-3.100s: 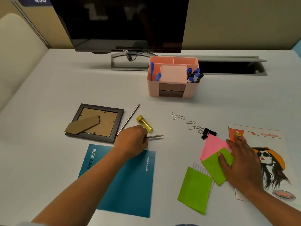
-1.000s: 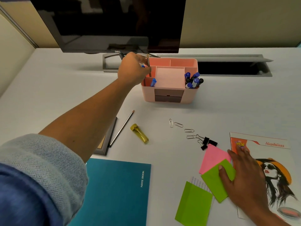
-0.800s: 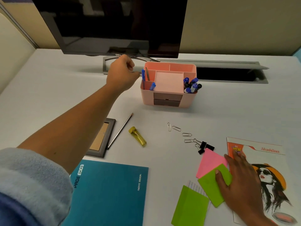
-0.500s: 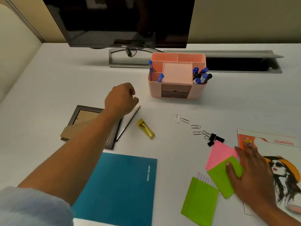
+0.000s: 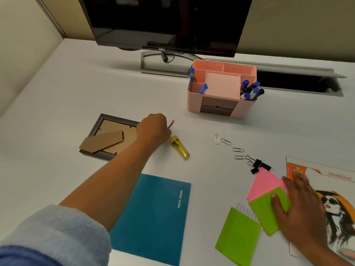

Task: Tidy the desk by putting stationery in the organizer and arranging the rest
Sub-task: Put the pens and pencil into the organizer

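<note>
The pink organizer [image 5: 246,109] stands at the back centre, with blue pens in its left and right compartments. My left hand [image 5: 153,130] curls over a pencil [image 5: 171,124] beside the photo frame [image 5: 104,136]; only the pencil's tip shows past the fingers. A yellow highlighter [image 5: 179,147] lies just right of that hand. Several paper clips [image 5: 225,142] and black binder clips [image 5: 260,166] lie mid-desk. My right hand [image 5: 303,210] rests flat on a green sticky note [image 5: 264,212] and the magazine [image 5: 338,189], next to a pink note [image 5: 266,181].
A teal notebook [image 5: 153,217] lies at the front centre under my left forearm. Another green note [image 5: 238,237] lies at the front right. A monitor [image 5: 167,22] stands at the back, with an open cable slot [image 5: 297,84] behind the organizer.
My left hand put a pencil into the organizer's left compartment, drew back and came down on the second pencil by the frame. My right hand stayed on the notes.
</note>
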Tool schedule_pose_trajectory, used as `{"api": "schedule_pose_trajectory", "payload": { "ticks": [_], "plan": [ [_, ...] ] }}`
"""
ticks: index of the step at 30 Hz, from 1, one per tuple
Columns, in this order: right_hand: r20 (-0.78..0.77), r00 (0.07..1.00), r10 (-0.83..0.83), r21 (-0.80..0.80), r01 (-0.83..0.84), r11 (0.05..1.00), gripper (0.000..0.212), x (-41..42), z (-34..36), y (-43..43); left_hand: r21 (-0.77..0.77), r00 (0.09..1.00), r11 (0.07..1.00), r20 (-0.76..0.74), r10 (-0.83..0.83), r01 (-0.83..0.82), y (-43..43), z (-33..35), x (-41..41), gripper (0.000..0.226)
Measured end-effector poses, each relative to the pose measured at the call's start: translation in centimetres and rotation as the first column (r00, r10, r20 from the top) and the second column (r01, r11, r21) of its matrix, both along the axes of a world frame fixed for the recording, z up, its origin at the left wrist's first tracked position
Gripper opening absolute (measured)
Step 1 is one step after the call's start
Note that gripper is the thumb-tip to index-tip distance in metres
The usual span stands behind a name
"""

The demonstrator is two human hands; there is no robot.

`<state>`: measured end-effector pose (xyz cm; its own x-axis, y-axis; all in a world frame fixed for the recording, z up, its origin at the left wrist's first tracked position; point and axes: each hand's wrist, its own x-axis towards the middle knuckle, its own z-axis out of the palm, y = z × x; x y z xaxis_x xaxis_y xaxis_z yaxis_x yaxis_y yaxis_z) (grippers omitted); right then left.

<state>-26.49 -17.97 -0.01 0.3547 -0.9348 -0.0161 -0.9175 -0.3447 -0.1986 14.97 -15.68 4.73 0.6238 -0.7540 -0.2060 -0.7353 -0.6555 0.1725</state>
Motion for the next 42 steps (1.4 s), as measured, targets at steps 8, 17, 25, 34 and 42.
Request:
{"api": "schedule_pose_trajectory", "payload": {
  "ticks": [8, 17, 25, 34, 42],
  "plan": [
    [0.006, 1.0, -0.004, -0.001, 0.004, 1.0, 0.071, -0.1, -0.1, -0.1, -0.207, 0.998, 0.978, -0.051, -0.033, 0.021, -1.2, 5.1, -0.2, 0.021],
    [0.005, 1.0, -0.01, 0.004, 0.01, 1.0, 0.07, -0.1, 0.1, -0.1, -0.843, 0.977, 0.529, -0.018, -0.212, 0.099, -2.4, 14.1, -0.1, 0.013],
    [0.006, 1.0, -0.018, 0.02, 0.018, 1.0, 0.07, 0.0, 0.1, 0.0, -0.912, 0.977, 0.408, -0.046, -0.208, 0.044, -6.1, 13.4, -1.2, 0.01],
    [0.007, 1.0, -0.024, 0.021, 0.024, 0.999, 0.07, -0.3, 0.1, -0.1, -0.798, 0.987, 0.602, -0.08, -0.141, 0.022, -9.1, 10.8, -1.4, 0.014],
    [0.016, 0.999, -0.035, 0.01, 0.035, 0.999, 0.07, -0.1, 0.1, -0.1, -0.636, 0.987, 0.771, -0.13, -0.099, -0.007, -10.5, 8.9, -1.1, 0.02]
  ]
}}
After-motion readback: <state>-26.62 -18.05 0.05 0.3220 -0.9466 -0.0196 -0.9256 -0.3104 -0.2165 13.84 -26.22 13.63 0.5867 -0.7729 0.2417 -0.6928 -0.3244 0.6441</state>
